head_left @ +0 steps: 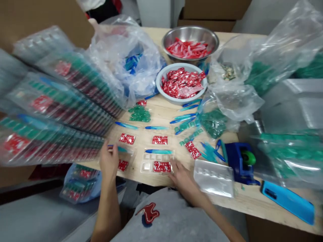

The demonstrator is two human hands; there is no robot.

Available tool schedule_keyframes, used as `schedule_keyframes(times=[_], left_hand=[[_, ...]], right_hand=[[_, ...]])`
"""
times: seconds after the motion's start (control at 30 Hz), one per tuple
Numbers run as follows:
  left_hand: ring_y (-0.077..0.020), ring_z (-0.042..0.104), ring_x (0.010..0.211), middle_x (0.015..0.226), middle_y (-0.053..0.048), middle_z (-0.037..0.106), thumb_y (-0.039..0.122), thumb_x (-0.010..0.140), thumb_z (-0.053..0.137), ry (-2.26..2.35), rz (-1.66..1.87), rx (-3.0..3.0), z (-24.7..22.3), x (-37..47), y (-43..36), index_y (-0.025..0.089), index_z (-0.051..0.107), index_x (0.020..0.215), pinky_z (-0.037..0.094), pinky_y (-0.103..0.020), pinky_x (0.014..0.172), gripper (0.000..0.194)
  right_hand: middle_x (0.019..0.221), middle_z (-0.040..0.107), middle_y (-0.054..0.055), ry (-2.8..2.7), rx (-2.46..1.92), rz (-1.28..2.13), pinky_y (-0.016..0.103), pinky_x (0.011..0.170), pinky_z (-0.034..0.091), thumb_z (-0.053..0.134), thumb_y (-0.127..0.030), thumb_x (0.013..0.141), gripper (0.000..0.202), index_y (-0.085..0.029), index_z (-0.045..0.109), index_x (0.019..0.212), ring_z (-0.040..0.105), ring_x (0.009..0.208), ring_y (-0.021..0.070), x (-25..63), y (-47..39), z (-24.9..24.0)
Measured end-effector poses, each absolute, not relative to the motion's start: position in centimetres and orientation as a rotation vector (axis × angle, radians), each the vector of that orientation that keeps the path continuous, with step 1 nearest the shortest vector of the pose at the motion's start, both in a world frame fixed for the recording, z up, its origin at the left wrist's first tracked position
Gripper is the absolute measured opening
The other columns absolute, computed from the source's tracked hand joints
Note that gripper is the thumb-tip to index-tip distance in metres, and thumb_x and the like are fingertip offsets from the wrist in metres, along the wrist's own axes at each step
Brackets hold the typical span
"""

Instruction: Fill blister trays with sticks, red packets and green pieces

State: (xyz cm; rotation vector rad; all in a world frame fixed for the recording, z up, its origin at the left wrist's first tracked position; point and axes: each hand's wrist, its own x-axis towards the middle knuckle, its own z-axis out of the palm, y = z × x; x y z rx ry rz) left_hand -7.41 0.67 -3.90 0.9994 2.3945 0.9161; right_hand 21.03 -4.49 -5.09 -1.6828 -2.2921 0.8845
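My left hand point(109, 158) has its thumb and fingers curled around the dark end of a blue pen point(122, 149), which lies over a clear tray beside a red dotted packet point(123, 165); motion blurs the grip. At the front middle, my right hand point(181, 172) closes on the right edge of a clear plastic tray point(146, 166). That tray holds another blue pen point(158, 152) and a red dotted packet point(162, 166), with its small compartments showing. Behind these, two more trays each carry a pen point(156, 127) and a red packet point(159, 139).
Stacked filled trays point(58, 101) rise at left. Behind stand a grey bowl point(159, 85) of red packets and a steel bowl point(214, 40) of pinkish-red pieces. Green pieces point(140, 114), loose pens and plastic bags surround the trays. A tape dispenser point(237, 158) and blue phone point(290, 203) lie right.
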Motion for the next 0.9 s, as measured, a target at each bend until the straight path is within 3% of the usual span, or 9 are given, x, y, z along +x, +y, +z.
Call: schedule_keyframes(times=[0.07, 0.17, 0.3, 0.4, 0.47, 0.53, 0.6, 0.7, 0.9], left_hand=[[-0.0239, 0.064, 0.089, 0.105, -0.014, 0.066, 0.047, 0.088, 0.048, 2.233, 1.025, 1.027, -3.2, -5.2, 0.4, 0.015, 0.054, 0.13, 0.051, -0.04, 0.084, 0.054], [-0.022, 0.068, 0.087, 0.097, -0.012, 0.07, 0.065, 0.091, 0.026, 1.879, 1.059, 1.096, -1.5, 0.0, 0.4, 0.021, 0.064, 0.115, 0.055, -0.036, 0.075, 0.063], [-0.0242, 0.068, 0.1, 0.093, -0.009, 0.074, 0.071, 0.091, 0.017, 1.189, 0.963, 1.082, 3.2, 4.1, 0.7, 0.032, 0.072, 0.105, 0.057, -0.041, 0.08, 0.069], [-0.025, 0.064, 0.113, 0.117, -0.002, 0.07, 0.071, 0.091, 0.011, 1.079, 1.145, 1.121, 6.4, 3.0, 1.3, 0.042, 0.067, 0.115, 0.056, -0.047, 0.086, 0.067], [-0.0248, 0.059, 0.121, 0.128, 0.001, 0.065, 0.065, 0.094, 0.021, 1.14, 1.344, 1.362, 6.7, 2.3, 2.1, 0.045, 0.062, 0.121, 0.052, -0.048, 0.096, 0.054], [-0.0233, 0.061, 0.116, 0.122, -0.001, 0.066, 0.051, 0.098, 0.034, 1.275, 1.356, 1.727, 4.9, 3.0, 3.2, 0.038, 0.062, 0.12, 0.05, -0.046, 0.099, 0.038], [-0.0218, 0.065, 0.101, 0.105, -0.005, 0.07, 0.037, 0.097, 0.046, 1.338, 1.134, 1.961, 1.8, 5.4, 4.4, 0.027, 0.067, 0.108, 0.053, -0.04, 0.091, 0.026], [-0.0218, 0.065, 0.087, 0.092, -0.006, 0.07, 0.031, 0.091, 0.058, 1.296, 0.843, 2.188, -3.3, 10.1, 5.8, 0.021, 0.069, 0.092, 0.053, -0.035, 0.08, 0.015], [-0.0223, 0.059, 0.084, 0.086, -0.008, 0.064, 0.012, 0.093, 0.047, 1.379, 0.647, 2.388, -6.2, 13.1, 6.2, 0.018, 0.066, 0.088, 0.048, -0.032, 0.073, 0.021]], right_hand=[[0.12, 0.067, 0.019, -2.239, -1.659, 0.84, 0.045, 0.086, 0.057, 0.061, -0.025, 0.089, 0.048, -0.02, 0.055, 0.136, 0.068, 0.106, 0.0322, 20.4, -3.7, -3.5], [0.141, 0.054, 0.017, -2.193, -1.478, 0.704, 0.048, 0.109, 0.043, 0.053, -0.035, 0.094, 0.053, -0.021, 0.046, 0.144, 0.051, 0.132, 0.0298, 18.7, -2.0, -0.7], [0.152, 0.044, 0.011, -2.283, -0.974, 0.496, 0.052, 0.12, 0.021, 0.054, -0.052, 0.09, 0.063, -0.023, 0.043, 0.145, 0.032, 0.145, 0.0282, 16.9, 0.8, 0.6], [0.154, 0.041, 0.012, -2.106, -1.296, 0.523, 0.06, 0.119, 0.016, 0.054, -0.043, 0.093, 0.053, -0.024, 0.047, 0.142, 0.028, 0.147, 0.0305, 18.8, 2.4, -0.5], [0.154, 0.038, 0.015, -1.802, -1.537, 0.593, 0.059, 0.118, 0.02, 0.052, -0.031, 0.094, 0.045, -0.02, 0.052, 0.138, 0.028, 0.147, 0.0305, 21.5, 2.5, -1.6], [0.15, 0.044, 0.015, -1.473, -1.594, 0.689, 0.053, 0.116, 0.029, 0.053, -0.033, 0.092, 0.04, -0.02, 0.058, 0.131, 0.037, 0.142, 0.0284, 24.3, 1.9, -2.5], [0.138, 0.055, 0.013, -1.247, -1.609, 0.751, 0.051, 0.112, 0.036, 0.055, -0.039, 0.091, 0.036, -0.022, 0.063, 0.121, 0.048, 0.132, 0.027, 26.5, 0.8, -3.2], [0.119, 0.065, 0.014, -1.105, -1.66, 0.807, 0.05, 0.102, 0.045, 0.053, -0.044, 0.091, 0.034, -0.02, 0.065, 0.112, 0.061, 0.114, 0.0267, 28.3, -1.3, -3.9], [0.108, 0.072, 0.013, -0.901, -1.683, 0.988, 0.046, 0.091, 0.052, 0.058, -0.052, 0.086, 0.038, -0.02, 0.066, 0.105, 0.068, 0.097, 0.0264, 29.3, -3.8, -4.7]])
